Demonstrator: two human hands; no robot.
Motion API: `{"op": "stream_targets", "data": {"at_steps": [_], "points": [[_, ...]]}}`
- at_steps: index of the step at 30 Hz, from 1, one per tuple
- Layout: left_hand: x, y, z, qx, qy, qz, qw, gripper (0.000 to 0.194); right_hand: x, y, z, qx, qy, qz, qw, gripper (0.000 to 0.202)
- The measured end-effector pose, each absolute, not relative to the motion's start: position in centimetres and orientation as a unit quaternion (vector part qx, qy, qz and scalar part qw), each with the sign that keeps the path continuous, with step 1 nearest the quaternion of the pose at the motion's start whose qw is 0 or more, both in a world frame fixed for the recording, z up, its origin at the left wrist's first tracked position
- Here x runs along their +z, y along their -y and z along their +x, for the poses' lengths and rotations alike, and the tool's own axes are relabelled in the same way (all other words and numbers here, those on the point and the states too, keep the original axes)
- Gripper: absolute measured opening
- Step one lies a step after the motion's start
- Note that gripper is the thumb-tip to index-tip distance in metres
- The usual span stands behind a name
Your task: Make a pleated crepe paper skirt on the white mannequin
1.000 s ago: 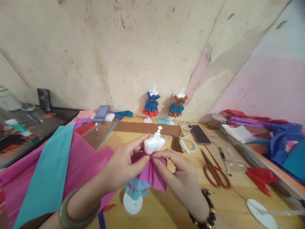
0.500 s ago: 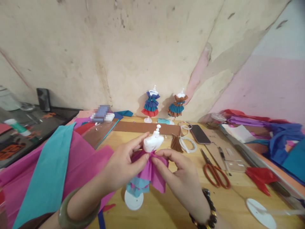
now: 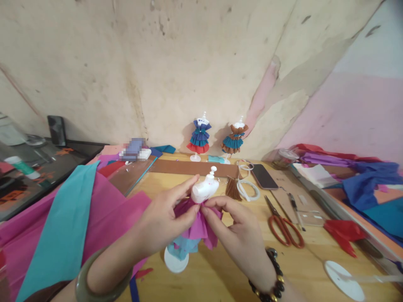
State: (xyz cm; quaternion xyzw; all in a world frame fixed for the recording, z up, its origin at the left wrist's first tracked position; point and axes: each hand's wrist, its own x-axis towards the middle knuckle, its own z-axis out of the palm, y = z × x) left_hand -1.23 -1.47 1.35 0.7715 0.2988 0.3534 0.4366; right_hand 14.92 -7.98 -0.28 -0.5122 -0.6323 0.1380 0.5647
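A small white dress form (image 3: 204,189), tilted to the right, stands between my hands on its round white base (image 3: 176,259). Gathered magenta crepe paper (image 3: 200,228) wraps its waist, over a light blue ruffled layer (image 3: 182,246). My left hand (image 3: 174,209) is curled round the form from the left, its thumb pressing the magenta paper at the front. With thumb and forefinger, my right hand (image 3: 234,224) pinches the gathered edge of that paper at the waist. The left fingertips behind the form are partly hidden.
Two dressed miniature forms (image 3: 200,136) stand by the wall. To the right lie orange-handled scissors (image 3: 285,226), a phone (image 3: 264,176), a pen (image 3: 296,212), red paper (image 3: 344,235) and a white stand (image 3: 344,280). Magenta and turquoise sheets (image 3: 63,230) cover the left side.
The dress form has shifted slightly to the right at its top and leans more. The magenta paper's lower edge has bunched a little inward. Both hands keep their hold.
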Motion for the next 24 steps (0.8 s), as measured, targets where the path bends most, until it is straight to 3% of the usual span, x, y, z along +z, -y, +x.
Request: {"op": "stream_targets", "data": {"at_steps": [24], "points": [[1.33, 1.48, -1.21, 0.333, -0.285, 0.748, 0.499, 0.060, -0.21, 7.94, 15.23, 0.069, 0.689, -0.474, 0.544, 0.013]]}}
